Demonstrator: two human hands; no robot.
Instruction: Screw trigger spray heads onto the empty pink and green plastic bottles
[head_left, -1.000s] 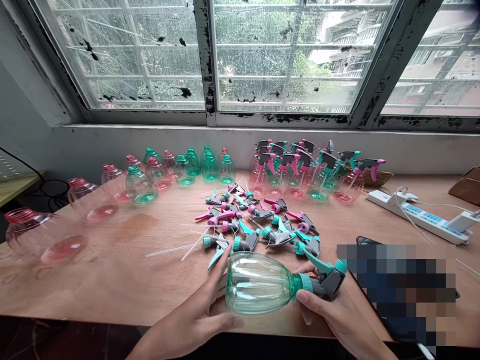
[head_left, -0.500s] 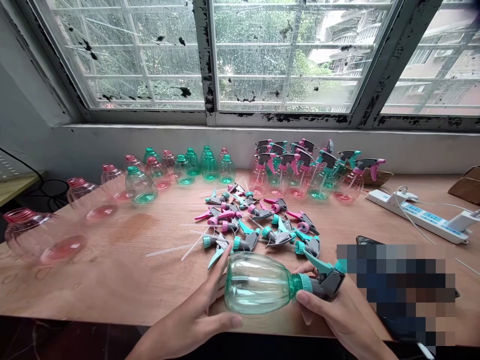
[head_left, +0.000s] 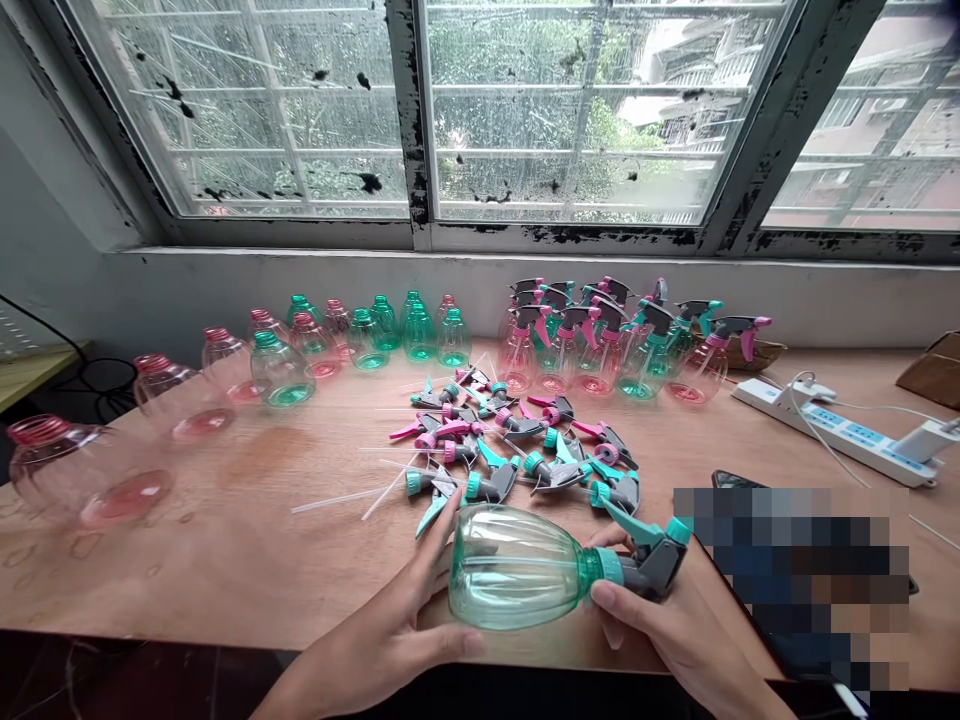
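green spray bottle: the one in hand (head_left: pixel 517 570) is on its side over the near edge of the table (head_left: pixel 247 550), base to the left, sprayer head (head_left: pixel 658 565) to the right; i can't tell whether it touches the wood.
left hand: this hand (head_left: pixel 397 630) is cupped on the base end, thumb on the near side, fingers wrapped behind.
right hand: this hand (head_left: pixel 660 620) is clamped at the neck, thumb by the teal collar (head_left: pixel 611 567), the other fingers mostly hidden.
teal collar: it meets the green neck; how tight it sits i can't tell. turned crooked, it could cross its thread and leak.
smooth plastic: if the cupped hand loosens while the neck is twisted, i'd expect the round body to spin or slip.
loose sprayer heads: the pile (head_left: pixel 525 430) lies just beyond the bottle, so a far-swinging base could scatter it.
near edge: it runs below both hands; a dropped bottle could roll off there.
dark device: flat on the right (head_left: pixel 802 590), blurred over, near the right wrist; it tightens that side.
room: the widest bare wood is left, between the nearest pink bottle (head_left: pixel 90 470) and the left hand, with white tubes (head_left: pixel 337 501) poking in.
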